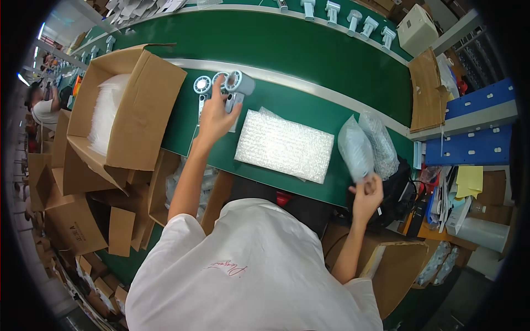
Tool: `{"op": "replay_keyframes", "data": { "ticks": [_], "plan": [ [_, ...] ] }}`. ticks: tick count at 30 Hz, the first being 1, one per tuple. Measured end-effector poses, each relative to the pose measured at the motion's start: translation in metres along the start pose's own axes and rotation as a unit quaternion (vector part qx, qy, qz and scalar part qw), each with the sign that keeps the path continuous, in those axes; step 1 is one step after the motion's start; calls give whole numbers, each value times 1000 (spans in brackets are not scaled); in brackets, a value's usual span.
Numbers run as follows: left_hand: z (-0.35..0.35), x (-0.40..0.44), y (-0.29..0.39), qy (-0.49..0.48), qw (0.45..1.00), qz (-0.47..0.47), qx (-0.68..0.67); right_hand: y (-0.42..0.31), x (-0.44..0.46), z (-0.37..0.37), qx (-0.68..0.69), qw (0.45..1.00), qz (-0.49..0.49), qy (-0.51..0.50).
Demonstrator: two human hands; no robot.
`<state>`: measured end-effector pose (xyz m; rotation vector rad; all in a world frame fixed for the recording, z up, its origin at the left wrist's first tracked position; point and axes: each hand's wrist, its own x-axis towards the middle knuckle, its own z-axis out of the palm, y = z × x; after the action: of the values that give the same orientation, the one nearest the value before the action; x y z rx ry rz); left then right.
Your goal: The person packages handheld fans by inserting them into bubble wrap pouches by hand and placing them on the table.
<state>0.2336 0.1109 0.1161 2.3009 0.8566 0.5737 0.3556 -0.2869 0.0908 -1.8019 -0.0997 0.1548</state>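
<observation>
My left hand (215, 116) reaches over a group of pale blue handheld fans on the green table, thumb and fingers apart. Its fingers overlap the middle fan, and the thumb lies across the handle of the right-hand fan (241, 83). Another fan (202, 84) stands just left of the fingers. My right hand (366, 196) pinches the near end of a bubble-wrapped package (355, 149). A second wrapped package (379, 144) lies against it on the right. Between my hands lies a flat stack of bubble-wrap sheets (284, 146).
An open carton (138, 105) holding white wrap stands at the left. Several fans (354, 21) line the far side of the green conveyor (331, 60). A black bag (389, 190) sits near my right hand. Another person (45, 107) is at far left.
</observation>
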Motion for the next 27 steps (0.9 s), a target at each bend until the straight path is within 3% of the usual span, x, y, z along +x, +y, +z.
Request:
{"op": "replay_keyframes", "data": {
  "ticks": [3, 4, 6, 12, 14, 16, 18, 19, 20, 21, 23, 24, 26, 27],
  "plan": [
    [-28, -11, 24, -10, 980, -14, -200, 15, -31, 10, 130, 985, 102, -42],
    [-37, -17, 38, -15, 979, -17, -202, 19, -38, 16, 126, 986, 105, -39],
    [-54, -30, 64, -39, 875, -47, -481, 24, -41, 27, 150, 983, 102, -8],
    [-48, -60, 93, -67, 862, -15, -502, 31, 7, 36, 147, 988, 38, 7],
    [-45, -67, 93, -81, 856, -31, -510, -6, 7, 26, -50, 996, -58, -44],
    [-40, -72, 94, -99, 848, -43, -520, -39, 7, 17, -243, 954, -154, -89],
    [-32, -79, 99, -104, 873, -51, -473, -52, -8, 15, -332, 907, -244, -88],
    [-26, -82, 104, -111, 871, -51, -477, -64, -17, 21, -337, 907, -240, -83],
    [-19, -87, 113, -105, 890, -23, -444, -78, -31, 30, -155, 959, -167, -168],
    [-11, -93, 122, -101, 906, 5, -412, -86, -44, 39, 35, 966, -86, -241],
    [4, -103, 145, -163, 864, -30, -476, -90, -61, 56, 270, 915, 16, -299],
    [11, -108, 155, -172, 861, -29, -478, -93, -67, 59, 268, 918, 17, -290],
    [19, -115, 168, -263, 790, -72, -549, -101, -74, 62, 303, 910, 34, -280],
    [19, -117, 168, -269, 788, -74, -548, -101, -76, 60, 303, 912, 37, -275]
  ]
}}
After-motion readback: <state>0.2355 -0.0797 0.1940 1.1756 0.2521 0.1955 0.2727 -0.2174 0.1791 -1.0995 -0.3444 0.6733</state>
